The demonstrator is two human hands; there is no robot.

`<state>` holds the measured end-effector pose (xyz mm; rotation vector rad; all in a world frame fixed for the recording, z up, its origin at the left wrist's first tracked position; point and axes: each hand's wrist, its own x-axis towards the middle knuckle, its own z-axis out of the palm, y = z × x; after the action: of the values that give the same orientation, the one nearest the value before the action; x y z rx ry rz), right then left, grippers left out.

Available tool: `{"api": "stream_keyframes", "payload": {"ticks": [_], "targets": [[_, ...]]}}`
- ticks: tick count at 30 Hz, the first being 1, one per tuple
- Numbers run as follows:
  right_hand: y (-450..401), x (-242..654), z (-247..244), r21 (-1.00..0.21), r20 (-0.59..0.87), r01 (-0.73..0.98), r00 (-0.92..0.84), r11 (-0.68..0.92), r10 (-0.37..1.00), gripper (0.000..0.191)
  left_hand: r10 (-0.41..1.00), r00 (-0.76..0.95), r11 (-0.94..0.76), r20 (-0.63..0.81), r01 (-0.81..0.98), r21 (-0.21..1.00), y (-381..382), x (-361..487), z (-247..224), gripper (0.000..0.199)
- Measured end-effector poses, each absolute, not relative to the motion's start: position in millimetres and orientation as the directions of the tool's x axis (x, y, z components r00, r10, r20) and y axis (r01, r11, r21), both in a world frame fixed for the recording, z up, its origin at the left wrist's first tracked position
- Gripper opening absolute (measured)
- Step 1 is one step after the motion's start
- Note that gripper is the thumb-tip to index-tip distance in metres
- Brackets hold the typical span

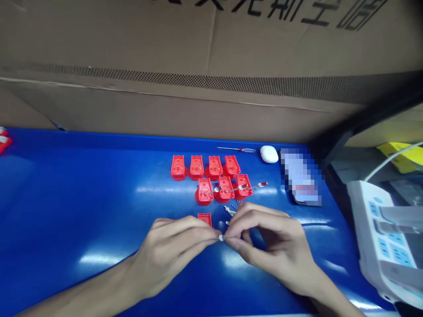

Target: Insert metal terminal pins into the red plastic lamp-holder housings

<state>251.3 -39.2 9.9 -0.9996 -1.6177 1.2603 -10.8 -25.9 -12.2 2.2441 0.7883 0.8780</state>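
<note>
My left hand and my right hand meet above the blue bench, their fingertips pinching a tiny white-and-silver part between them. Its exact form is hidden by my fingers. Just beyond my left fingers lies a red plastic housing. Several more red plastic housings stand in two rows further back. Thin metal strips lie across the front row. Small metal clips sit close to my right hand.
A small screwdriver and a white earbud case lie at the bench's far edge, next to a pixelated phone. A white power strip stands at the right. Large cardboard forms the back wall behind the blue bench.
</note>
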Motion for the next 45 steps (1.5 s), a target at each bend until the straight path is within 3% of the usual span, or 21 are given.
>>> {"api": "stream_keyframes", "payload": {"ticks": [11, 25, 35, 45], "targets": [[-38.9, 253.7, 8.8, -0.947, 0.201, 0.163, -0.376, 0.278, 0.905, 0.018, 0.688, 0.584, -0.664, 0.431, 0.266, 0.699, -22.6, -7.5, -11.6, 0.02], [-38.3, 246.2, 10.2, -0.816, 0.41, 0.249, -0.385, 0.521, 0.827, 0.023, 0.64, 0.582, -0.736, 0.502, 0.276, 0.619, -21.3, -4.4, -11.0, 0.016], [-41.5, 250.8, 11.4, -0.901, 0.293, 0.173, -0.435, 0.398, 0.851, 0.023, 0.642, 0.594, -0.726, 0.484, 0.268, 0.633, -21.3, -4.4, -9.8, 0.016], [-39.7, 254.1, 10.9, -0.894, 0.258, 0.237, -0.421, 0.38, 0.869, 0.035, 0.655, 0.588, -0.714, 0.476, 0.274, 0.644, -23.7, -5.5, -14.0, 0.018]]}}
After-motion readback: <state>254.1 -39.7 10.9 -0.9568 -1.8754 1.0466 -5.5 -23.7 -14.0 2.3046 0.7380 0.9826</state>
